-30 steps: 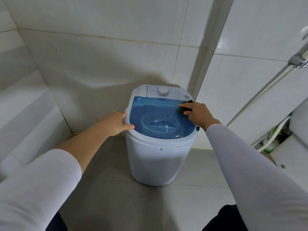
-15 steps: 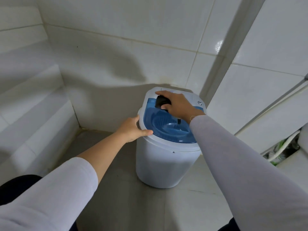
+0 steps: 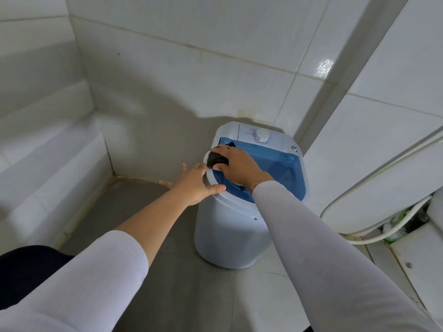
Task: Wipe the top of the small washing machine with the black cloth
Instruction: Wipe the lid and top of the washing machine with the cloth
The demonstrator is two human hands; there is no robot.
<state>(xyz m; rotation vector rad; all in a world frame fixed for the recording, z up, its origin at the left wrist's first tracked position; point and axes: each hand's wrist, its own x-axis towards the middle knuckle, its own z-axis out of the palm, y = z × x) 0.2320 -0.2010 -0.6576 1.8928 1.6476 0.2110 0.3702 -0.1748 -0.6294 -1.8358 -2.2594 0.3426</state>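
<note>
Washing machine (image 3: 230, 236), small, white and round-bodied with a translucent blue lid (image 3: 280, 168) and a white dial (image 3: 262, 135), stands on the grey floor at centre frame, in the tiled corner. Right hand (image 3: 236, 164) grasps the bunched black cloth (image 3: 215, 159), pressing it on the lid's left rim. Left hand (image 3: 195, 183), fingers spread and released, rests against the machine's left edge, thumb on the rim.

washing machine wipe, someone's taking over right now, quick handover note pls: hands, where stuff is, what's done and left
Right hand grips the bunched black cloth, pressing it on the left rim of the washing machine by the blue lid.
Left hand is open, fingers spread, thumb on the near-left rim.
Done: cannot tell from this frame how much is already wiped.
Left: likely the control panel with its dial and the rest of the rim.
</note>
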